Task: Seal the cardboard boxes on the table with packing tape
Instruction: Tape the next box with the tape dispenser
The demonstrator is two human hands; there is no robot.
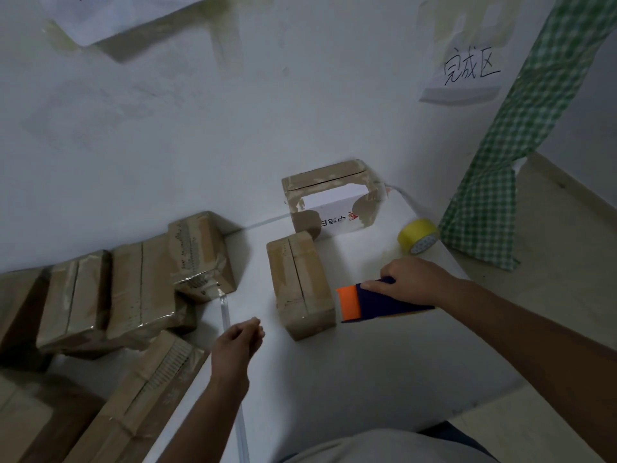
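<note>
**Dispenser in hand, one box waiting mid-table**

The person's right hand [412, 282] grips a blue tape dispenser [384, 300] with an orange front plate, its fingers wrapped over the top of the body, held just to the right of a small cardboard box [300, 284] that stands near the middle of the white table [384, 369]. The left hand [238, 339] hangs over the table near its left edge with fingers loosely curled and nothing in them; it touches no box.

The middle box shows a dark seam running along its top, with some glossy film at the near end. Whether that seam is fully taped cannot be told, and it looks like the one in hand. Behind it, against the wall at the far edge, sits a white printed box [330, 202] patched with brown tape. A yellow tape roll [419, 236] lies near the far right corner.

Off the left edge a heap of boxes [133, 289] shows shiny tape over several tops, so a good share seems sealed already. A paper sign [467, 70] is stuck on the wall above the right side.
</note>
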